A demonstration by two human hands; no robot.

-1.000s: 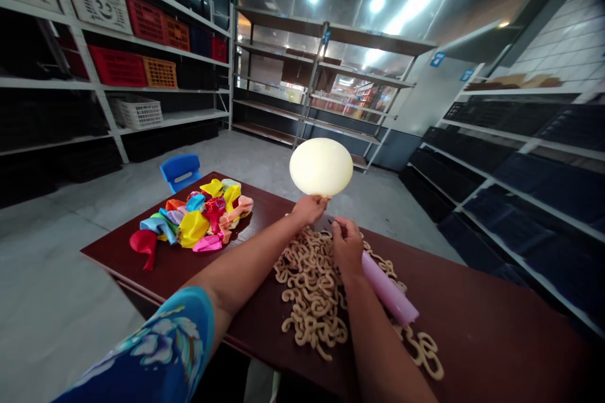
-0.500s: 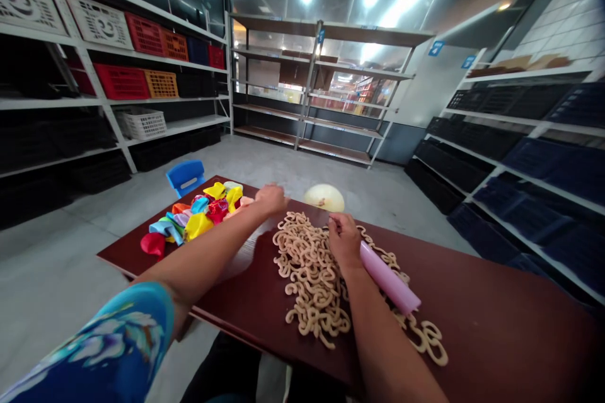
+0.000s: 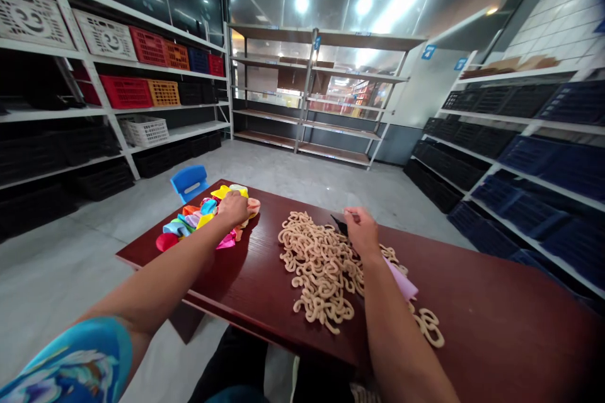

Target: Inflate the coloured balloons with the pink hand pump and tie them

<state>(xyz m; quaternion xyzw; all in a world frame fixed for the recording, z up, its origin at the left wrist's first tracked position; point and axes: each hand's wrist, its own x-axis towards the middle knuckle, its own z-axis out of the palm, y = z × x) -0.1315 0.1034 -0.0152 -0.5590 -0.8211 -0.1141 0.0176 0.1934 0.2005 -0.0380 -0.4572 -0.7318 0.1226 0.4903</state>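
Note:
My left hand [image 3: 234, 206] is over a pile of limp, shiny, many-coloured pieces [image 3: 189, 219] on the left of the table. Its fingers are curled down into the pile, and what they hold is hidden. A peach piece [image 3: 254, 206] lies beside it. My right hand [image 3: 362, 227] is closed in a pinch near the far table edge. A small dark flat thing [image 3: 338, 225] sticks out at its fingertips; its kind is unclear. Left of that hand lies a heap of curly tan rope-like pieces [image 3: 316, 258]. A pink cylinder [image 3: 403, 280] shows partly behind my right forearm.
The dark red-brown table [image 3: 486, 302] spans the front. Behind its left end stands a blue chair [image 3: 189, 182]. Shelves with crates [image 3: 127, 91] line the left, a metal rack [image 3: 307, 107] stands at the back, and dark bins [image 3: 534, 176] fill the right-hand shelves.
My left hand has moved left onto the coloured pile. My right hand has shifted right, and a dark thing now shows at its fingertips. A pale round thing beyond the table edge is gone from sight.

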